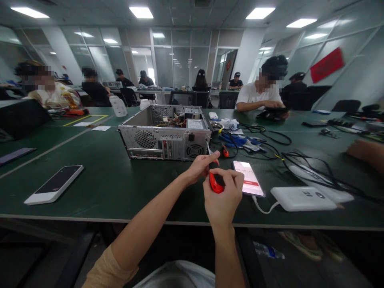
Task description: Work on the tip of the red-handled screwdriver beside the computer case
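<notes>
Head camera: over the green table, the right hand wraps the red handle of a screwdriver while the left hand pinches it just above, shaft angled toward the open computer case, a lit phone alongside.

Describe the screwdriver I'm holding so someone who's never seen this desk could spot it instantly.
Find the open computer case on the green table. At its right corner, left hand and right hand hold the screwdriver, the only red-handled tool lifted.
</notes>
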`<action>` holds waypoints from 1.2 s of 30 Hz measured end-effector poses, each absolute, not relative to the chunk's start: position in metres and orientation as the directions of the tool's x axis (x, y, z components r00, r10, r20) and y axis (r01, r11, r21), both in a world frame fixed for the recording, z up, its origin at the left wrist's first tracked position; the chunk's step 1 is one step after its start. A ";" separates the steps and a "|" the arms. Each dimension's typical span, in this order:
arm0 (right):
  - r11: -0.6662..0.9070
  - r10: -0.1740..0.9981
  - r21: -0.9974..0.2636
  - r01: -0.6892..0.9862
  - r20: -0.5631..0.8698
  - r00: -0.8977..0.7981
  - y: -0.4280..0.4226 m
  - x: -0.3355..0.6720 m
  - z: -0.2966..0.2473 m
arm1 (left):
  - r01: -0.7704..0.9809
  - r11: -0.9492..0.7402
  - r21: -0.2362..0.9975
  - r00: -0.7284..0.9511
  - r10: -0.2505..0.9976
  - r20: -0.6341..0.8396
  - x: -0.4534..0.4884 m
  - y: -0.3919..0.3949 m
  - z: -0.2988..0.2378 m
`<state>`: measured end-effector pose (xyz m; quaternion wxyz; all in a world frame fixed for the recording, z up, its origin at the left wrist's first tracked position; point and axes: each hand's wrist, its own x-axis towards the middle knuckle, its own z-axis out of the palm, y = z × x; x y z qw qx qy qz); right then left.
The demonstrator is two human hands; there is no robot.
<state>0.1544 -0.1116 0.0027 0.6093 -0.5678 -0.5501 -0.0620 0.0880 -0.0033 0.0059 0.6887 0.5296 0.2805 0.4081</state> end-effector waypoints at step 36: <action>0.319 0.829 -0.927 0.198 0.374 0.416 -0.117 0.153 0.017 | -0.381 0.122 0.916 0.498 0.863 0.092 0.083 0.000 0.011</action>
